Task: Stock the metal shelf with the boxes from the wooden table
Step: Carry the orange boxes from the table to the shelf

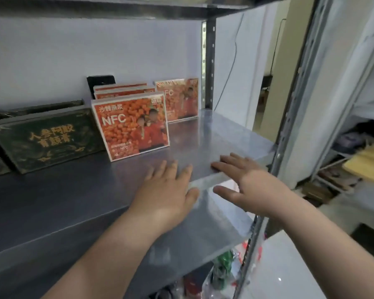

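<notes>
Four orange boxes [131, 128] upright on metal shelf [52, 201], three dark green boxes [45, 139] beside, left hand [166, 190], right hand [253, 184], fingers apart

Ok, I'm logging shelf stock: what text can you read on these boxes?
"NFC": large white letters, front orange box.
"NFC": fainter, rear orange box.
Gold characters on the dark green box: too blurred to read.
Chinese heading and small print on the front orange box: too blurred.

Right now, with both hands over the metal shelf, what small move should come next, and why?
Probably draw both hands back to fetch another box. The left hand and right hand are open and hold nothing, the front orange box stands upright clear of them, and bare metal shelf lies beside it.
</notes>
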{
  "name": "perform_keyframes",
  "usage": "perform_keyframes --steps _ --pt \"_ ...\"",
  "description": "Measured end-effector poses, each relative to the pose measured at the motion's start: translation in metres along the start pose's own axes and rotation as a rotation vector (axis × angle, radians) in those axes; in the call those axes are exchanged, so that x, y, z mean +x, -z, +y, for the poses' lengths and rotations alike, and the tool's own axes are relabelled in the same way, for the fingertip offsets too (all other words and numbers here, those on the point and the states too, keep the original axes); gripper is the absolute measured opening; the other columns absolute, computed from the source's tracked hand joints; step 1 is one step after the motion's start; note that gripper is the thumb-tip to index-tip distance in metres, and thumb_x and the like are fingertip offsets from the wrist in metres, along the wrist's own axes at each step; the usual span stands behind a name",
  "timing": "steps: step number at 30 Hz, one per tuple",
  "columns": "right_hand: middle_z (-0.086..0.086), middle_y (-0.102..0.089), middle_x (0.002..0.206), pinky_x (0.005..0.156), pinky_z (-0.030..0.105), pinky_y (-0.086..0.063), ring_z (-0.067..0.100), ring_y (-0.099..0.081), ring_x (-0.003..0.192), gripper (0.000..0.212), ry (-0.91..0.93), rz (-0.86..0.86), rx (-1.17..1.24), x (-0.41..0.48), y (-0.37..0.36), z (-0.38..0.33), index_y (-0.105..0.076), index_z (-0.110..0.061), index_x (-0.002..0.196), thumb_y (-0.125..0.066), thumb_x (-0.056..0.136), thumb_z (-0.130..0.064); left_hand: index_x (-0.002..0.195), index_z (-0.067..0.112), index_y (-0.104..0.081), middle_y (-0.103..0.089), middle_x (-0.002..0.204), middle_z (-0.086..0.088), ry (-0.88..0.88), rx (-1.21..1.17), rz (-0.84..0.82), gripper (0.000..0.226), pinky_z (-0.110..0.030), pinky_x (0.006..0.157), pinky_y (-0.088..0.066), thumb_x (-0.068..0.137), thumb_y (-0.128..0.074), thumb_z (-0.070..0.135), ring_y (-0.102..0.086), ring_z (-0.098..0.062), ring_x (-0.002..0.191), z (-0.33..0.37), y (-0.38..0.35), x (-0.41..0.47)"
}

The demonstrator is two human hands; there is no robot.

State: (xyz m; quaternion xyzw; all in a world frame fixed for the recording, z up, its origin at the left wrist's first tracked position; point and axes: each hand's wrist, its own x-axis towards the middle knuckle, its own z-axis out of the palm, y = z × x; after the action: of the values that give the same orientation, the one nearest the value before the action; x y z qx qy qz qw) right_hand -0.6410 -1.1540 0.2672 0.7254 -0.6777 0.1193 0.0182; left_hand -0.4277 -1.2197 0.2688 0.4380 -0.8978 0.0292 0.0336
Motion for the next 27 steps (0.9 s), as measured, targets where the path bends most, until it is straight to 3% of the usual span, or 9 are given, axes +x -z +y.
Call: perform_keyframes --steps 1,3,5,7,12,15,20,25,27 --pt "0.001 -0.032 0.162 0.121 0.039 -0.023 0.025 -0.022 0.152 0.066 -0.009 0.015 -0.037 -0.020 -0.005 -0.001 -0.034 -0.032 0.154 -0.046 0.096 -0.062 0.159 0.030 -0.004 -0.005 0.167 -0.007 -0.035 0.018 0.002 0.069 -0.046 0.123 -0.004 0.095 -0.011 0.057 -0.003 -0.028 0.153 0.004 -0.003 -0.007" --pt "0.007 -0.044 0.155 0.116 0.043 -0.034 0.031 -0.035 0.147 0.060 -0.027 0.088 -0.056 -0.063 -0.017 -0.005 -0.046 -0.026 0.148 -0.054 0.094 -0.053 0.159 0.026 -0.010 -0.013 0.166 -0.008 -0.136 0.080 0.059 0.075 -0.048 0.123 -0.008 0.091 -0.017 0.056 -0.009 -0.027 0.153 0.013 -0.009 -0.024" --pt "0.007 -0.058 0.142 0.111 0.043 -0.041 0.031 -0.048 0.138 0.050 -0.081 0.145 -0.022 -0.107 -0.032 -0.012 -0.059 -0.021 0.137 -0.062 0.092 -0.041 0.155 0.017 -0.032 -0.038 0.156 -0.013 -0.268 0.107 0.125 0.075 -0.052 0.117 -0.029 0.090 -0.030 0.054 -0.034 -0.032 0.145 0.027 -0.020 -0.044" --pt "0.002 -0.064 0.134 0.106 0.042 -0.048 0.025 -0.056 0.128 0.044 -0.156 0.153 0.026 -0.152 -0.050 -0.020 -0.062 -0.021 0.132 -0.059 0.091 -0.038 0.145 0.010 -0.047 -0.057 0.139 -0.012 -0.429 0.014 0.167 0.071 -0.047 0.100 -0.049 0.087 -0.040 0.050 -0.056 -0.032 0.127 0.044 -0.043 -0.065" --pt "-0.003 -0.069 0.118 0.079 0.040 -0.060 0.022 -0.065 0.107 0.039 -0.379 0.037 0.057 -0.268 -0.096 -0.038 -0.065 -0.023 0.123 -0.060 0.087 -0.039 0.126 0.012 -0.062 -0.066 0.114 -0.004 -0.652 -0.197 0.029 0.054 -0.037 0.089 -0.048 0.083 -0.053 0.045 -0.064 -0.027 0.104 0.098 -0.111 -0.122" --pt "-0.001 -0.070 0.107 0.070 0.039 -0.058 0.024 -0.066 0.099 0.039 -0.496 -0.099 0.056 -0.337 -0.123 -0.054 -0.065 -0.023 0.119 -0.058 0.086 -0.041 0.125 0.013 -0.060 -0.065 0.110 -0.003 -0.710 -0.251 -0.042 0.048 -0.039 0.087 -0.050 0.085 -0.057 0.039 -0.062 -0.024 0.103 0.132 -0.147 -0.160" --pt "0.000 -0.061 0.124 0.088 0.042 -0.052 0.025 -0.055 0.118 0.044 -0.716 -0.222 0.175 -0.450 -0.152 -0.101 -0.051 -0.024 0.137 -0.049 0.096 -0.042 0.133 0.018 -0.058 -0.063 0.125 0.002 -0.827 -0.096 -0.345 0.060 -0.041 0.095 -0.050 0.088 -0.041 0.054 -0.058 -0.022 0.115 0.188 -0.183 -0.234" --pt "0.000 -0.058 0.129 0.092 0.041 -0.049 0.025 -0.052 0.120 0.043 -0.982 -0.239 0.256 -0.547 -0.178 -0.158 -0.046 -0.023 0.139 -0.046 0.099 -0.040 0.127 0.019 -0.063 -0.067 0.118 0.002 -1.100 -0.016 -0.412 0.059 -0.037 0.090 -0.053 0.085 -0.040 0.053 -0.065 -0.021 0.107 0.242 -0.198 -0.300" --pt "0.000 -0.058 0.129 0.091 0.040 -0.049 0.024 -0.052 0.121 0.043 -1.105 -0.239 0.285 -0.576 -0.184 -0.182 -0.047 -0.023 0.139 -0.046 0.099 -0.039 0.137 0.021 -0.056 -0.062 0.130 0.002 -1.210 -0.001 -0.480 0.064 -0.039 0.097 -0.049 0.087 -0.034 0.055 -0.059 -0.021 0.118 0.262 -0.201 -0.320"
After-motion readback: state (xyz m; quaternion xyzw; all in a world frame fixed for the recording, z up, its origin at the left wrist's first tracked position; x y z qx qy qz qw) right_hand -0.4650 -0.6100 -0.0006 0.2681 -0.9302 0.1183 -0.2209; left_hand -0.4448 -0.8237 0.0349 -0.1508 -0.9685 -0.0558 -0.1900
